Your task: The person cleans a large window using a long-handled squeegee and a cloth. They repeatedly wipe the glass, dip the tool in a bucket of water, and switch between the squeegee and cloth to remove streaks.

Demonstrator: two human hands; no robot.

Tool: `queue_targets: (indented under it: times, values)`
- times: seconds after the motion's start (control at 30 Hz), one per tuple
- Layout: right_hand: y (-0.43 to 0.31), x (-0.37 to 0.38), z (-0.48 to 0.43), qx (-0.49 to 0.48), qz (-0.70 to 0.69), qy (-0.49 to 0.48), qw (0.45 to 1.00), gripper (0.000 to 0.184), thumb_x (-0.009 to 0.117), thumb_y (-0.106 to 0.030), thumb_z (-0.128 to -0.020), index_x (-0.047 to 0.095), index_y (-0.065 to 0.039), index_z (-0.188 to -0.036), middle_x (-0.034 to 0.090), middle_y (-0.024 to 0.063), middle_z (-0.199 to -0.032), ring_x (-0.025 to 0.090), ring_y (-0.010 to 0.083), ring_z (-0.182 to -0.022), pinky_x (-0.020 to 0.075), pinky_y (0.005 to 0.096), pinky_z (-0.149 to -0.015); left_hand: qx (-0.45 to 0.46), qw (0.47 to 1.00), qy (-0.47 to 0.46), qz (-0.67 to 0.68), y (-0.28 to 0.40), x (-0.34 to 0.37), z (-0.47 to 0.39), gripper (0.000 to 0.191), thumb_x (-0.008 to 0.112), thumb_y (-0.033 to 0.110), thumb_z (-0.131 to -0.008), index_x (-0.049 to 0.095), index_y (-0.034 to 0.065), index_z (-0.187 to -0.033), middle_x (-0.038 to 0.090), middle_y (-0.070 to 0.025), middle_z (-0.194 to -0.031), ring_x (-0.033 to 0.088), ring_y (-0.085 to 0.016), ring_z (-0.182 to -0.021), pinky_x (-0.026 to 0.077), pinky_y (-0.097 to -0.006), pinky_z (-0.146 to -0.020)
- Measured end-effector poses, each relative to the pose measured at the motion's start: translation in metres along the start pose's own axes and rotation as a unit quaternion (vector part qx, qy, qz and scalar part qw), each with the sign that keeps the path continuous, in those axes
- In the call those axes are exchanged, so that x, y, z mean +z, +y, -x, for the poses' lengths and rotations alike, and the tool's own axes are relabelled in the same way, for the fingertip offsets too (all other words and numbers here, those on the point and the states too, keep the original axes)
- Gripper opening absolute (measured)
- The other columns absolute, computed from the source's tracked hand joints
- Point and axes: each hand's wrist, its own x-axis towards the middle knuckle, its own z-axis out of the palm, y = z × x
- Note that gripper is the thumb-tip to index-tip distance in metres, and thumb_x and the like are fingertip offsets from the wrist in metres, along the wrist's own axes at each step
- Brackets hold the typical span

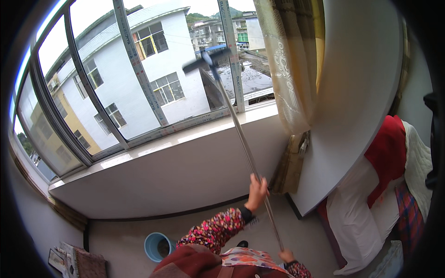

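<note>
A window squeegee with a long metal pole (240, 130) reaches up and away from me to the window. Its dark, wide head (208, 59) is raised in front of the glass, near an upright frame bar; whether it touches the pane I cannot tell. My left hand (257, 193) grips the pole around its lower middle. Lower down, my right hand (286, 256) holds the pole's near end. The sliding window (146, 80) has metal frames with printed protective tape, and pale buildings show beyond it.
A blue bucket (158, 246) stands on the floor to my left. Patterned curtains (290, 69) hang right of the window above a white sill (180, 137). At right, past a projecting wall (351, 87), is a bed with white and red covers (361, 215). A brown cloth-covered object (88, 260) sits lower left.
</note>
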Motion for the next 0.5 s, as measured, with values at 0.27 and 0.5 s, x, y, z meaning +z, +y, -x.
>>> queue_targets:
  times: [0.27,0.5]
  values:
    - [-0.076,-0.031,-0.037,-0.012,-0.076,-0.053,0.996,0.039,0.061,-0.038,-0.076,0.070,-0.004,-0.093,0.066,0.0237,-0.083,0.066,0.0389,-0.085,0.0518,0.0455,-0.076,0.039,0.998,0.038,-0.021,0.026,-0.024,-0.048,0.020,0.050,0.015,-0.095,0.032,0.0053,-0.098,0.054,-0.0089,-0.060,0.057,-0.020,-0.042,0.047,-0.0321,-0.039]
    - [0.096,0.036,0.029,0.092,0.010,-0.068,0.993,0.056,0.071,-0.053,-0.068,0.071,-0.004,-0.094,0.068,0.0228,-0.085,0.066,0.0401,-0.087,0.0514,0.0447,-0.075,-0.068,0.997,-0.048,-0.009,-0.043,-0.008,0.064,0.026,0.053,0.018,-0.094,0.032,0.0041,-0.096,0.055,-0.0082,-0.060,0.062,-0.020,-0.047,0.048,-0.0309,-0.044]
